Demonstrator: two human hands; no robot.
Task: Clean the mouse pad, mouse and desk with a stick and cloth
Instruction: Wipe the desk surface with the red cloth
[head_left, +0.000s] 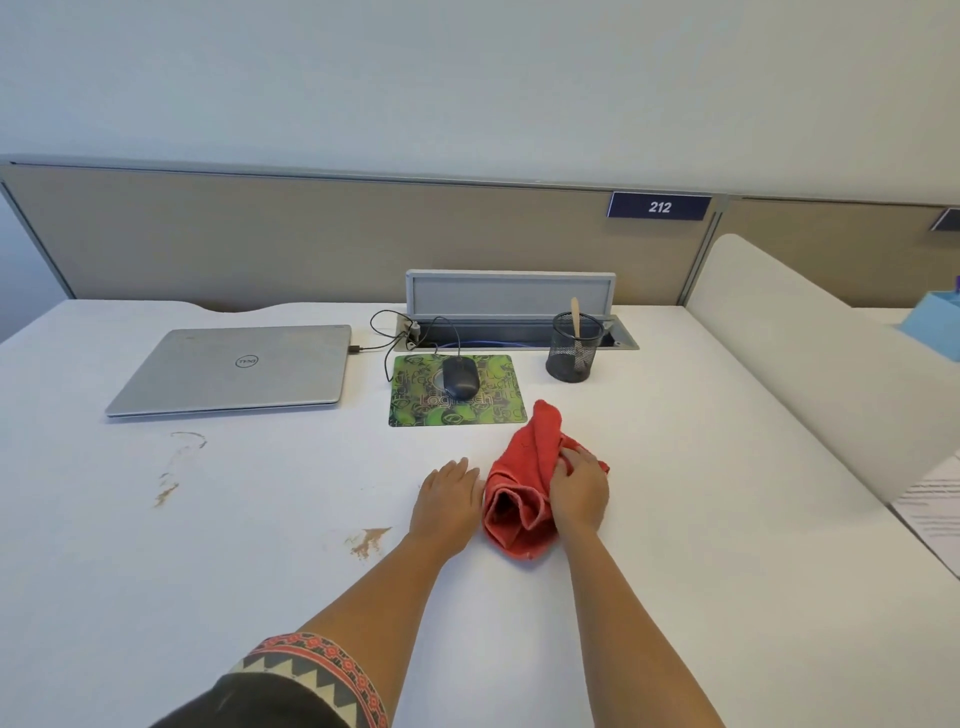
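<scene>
A crumpled red cloth (524, 478) lies on the white desk (701, 467) in front of the green patterned mouse pad (498, 402). My right hand (579, 486) rests on the cloth's right side with its fingers curled into the fabric. My left hand (449, 501) lies flat on the desk, fingers together, touching the cloth's left edge. A dark wired mouse (460, 378) sits on the pad. A wooden stick (575, 325) stands upright in a black mesh pen cup (571, 356) to the right of the pad.
A shut silver laptop (234, 371) lies at the left, its cable running to an open cable tray (519, 335) at the back. Brown stains (369, 540) mark the desk near my left forearm and further left (169, 488). A white divider (831, 364) bounds the right side.
</scene>
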